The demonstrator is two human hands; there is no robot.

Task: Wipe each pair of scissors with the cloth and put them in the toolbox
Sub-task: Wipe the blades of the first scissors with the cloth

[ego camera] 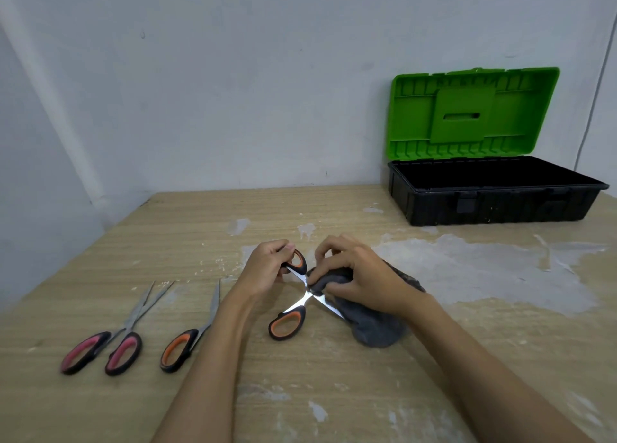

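At mid-bench (pixel 300 392), orange-handled scissors (pixel 289 312) splayed wide open in an X; upper handle loop pinched by left hand (pixel 263 269), fingers curled round it; one blade pressed under a dark grey cloth (pixel 367 322) bunched beneath right hand (pixel 354 275), fingers curled and gripping the fabric; lower loop near the wood, contact unclear; well left, pink-handled scissors (pixel 100 349) lying slightly open beside a second orange-handled pair (pixel 182 345), closed; at far right against the wall, toolbox (pixel 494 202) standing with green lid (pixel 474 112) raised.
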